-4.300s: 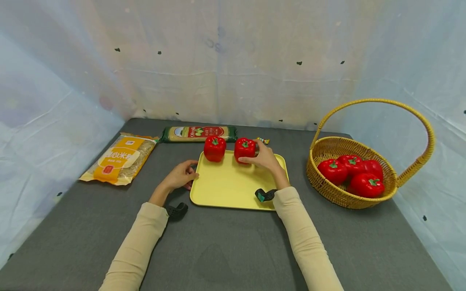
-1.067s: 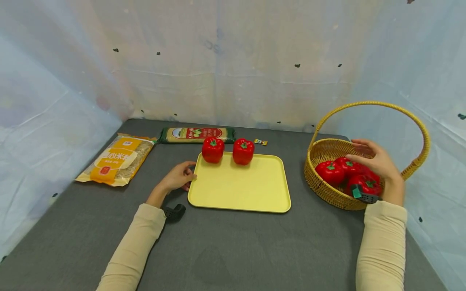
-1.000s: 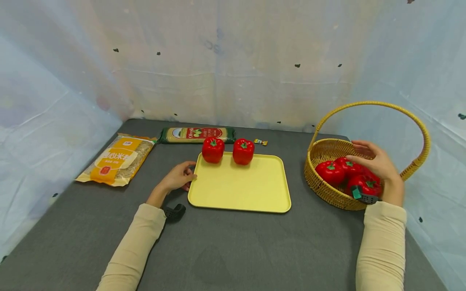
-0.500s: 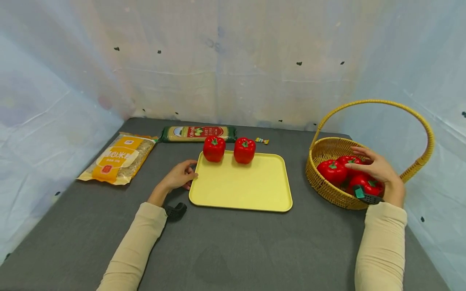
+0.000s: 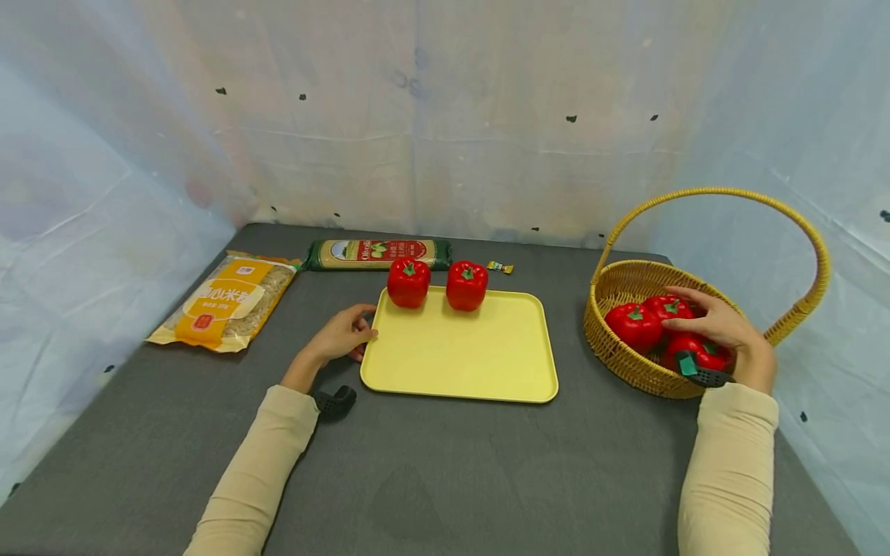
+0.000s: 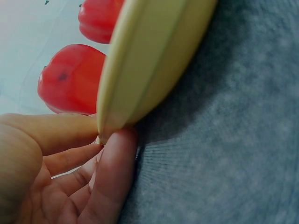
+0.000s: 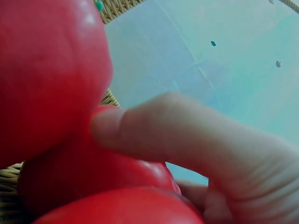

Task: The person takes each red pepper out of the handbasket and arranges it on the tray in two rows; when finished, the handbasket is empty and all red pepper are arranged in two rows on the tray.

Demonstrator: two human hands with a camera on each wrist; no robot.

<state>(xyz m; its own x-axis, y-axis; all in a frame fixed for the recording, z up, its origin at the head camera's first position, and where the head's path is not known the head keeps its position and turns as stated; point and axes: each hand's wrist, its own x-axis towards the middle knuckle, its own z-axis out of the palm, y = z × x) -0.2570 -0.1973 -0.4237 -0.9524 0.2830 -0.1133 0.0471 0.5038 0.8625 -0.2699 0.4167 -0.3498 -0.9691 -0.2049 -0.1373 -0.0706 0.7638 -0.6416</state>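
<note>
The right hand (image 5: pixel 723 323) had left the tray (image 5: pixel 459 351) for the basket (image 5: pixel 623 367) right of it, curling round a pepper (image 7: pixel 93 175), apparently the third: two peppers (image 5: pixel 408 284) sat at the tray's far edge. The left hand (image 5: pixel 341 333) pinched the tray's left rim.

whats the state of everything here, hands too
Yellow tray: right side up, left edge pinched
Left hand: pinching that edge
Tray peppers: both upright, stems up
Wicker basket: upright, handle raised
Right hand: in basket, curled around a red pepper
Other basket peppers: partly hidden
Yellow bag: lying flat, no opening visible
Green packet: lying flat
Small sachet: lying flat
</note>
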